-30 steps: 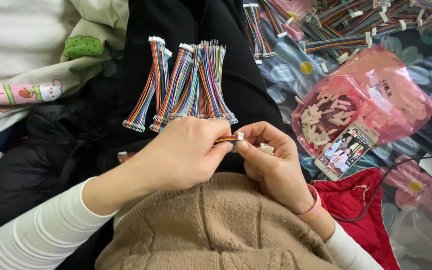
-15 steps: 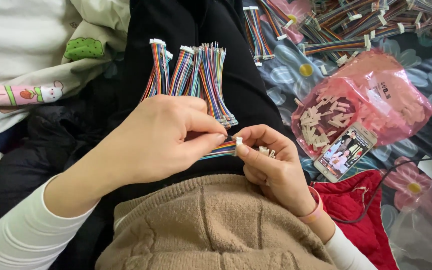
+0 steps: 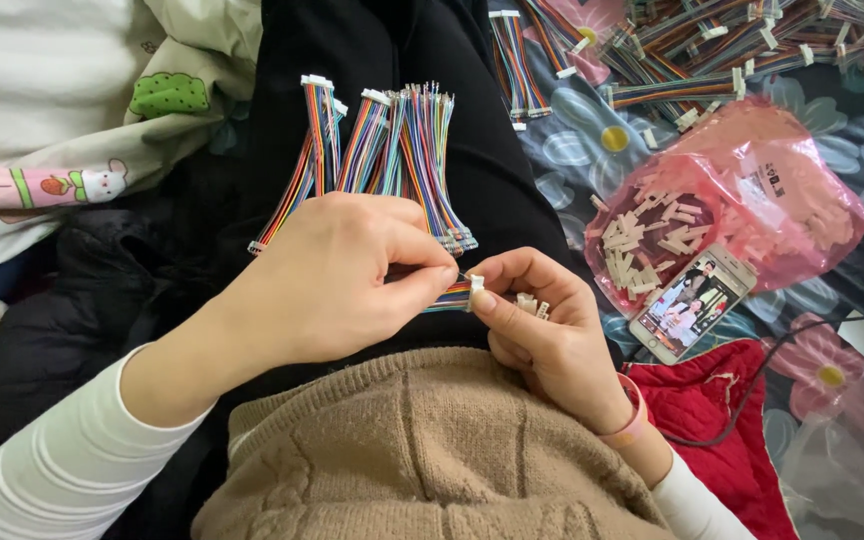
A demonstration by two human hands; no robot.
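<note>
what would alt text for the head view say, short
Two bare hands meet over a lap: the left hand and right hand pinch the end of a rainbow ribbon cable. More cables lie on the black trousers; a pink bag of white connectors and a phone sit to the right.

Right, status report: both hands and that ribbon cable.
Left hand pinching the rainbow ribbon cable. Right hand gripping its white connector, spare connectors in the palm. Nothing blocking; finished cable bundles lie just beyond on the lap.
</note>
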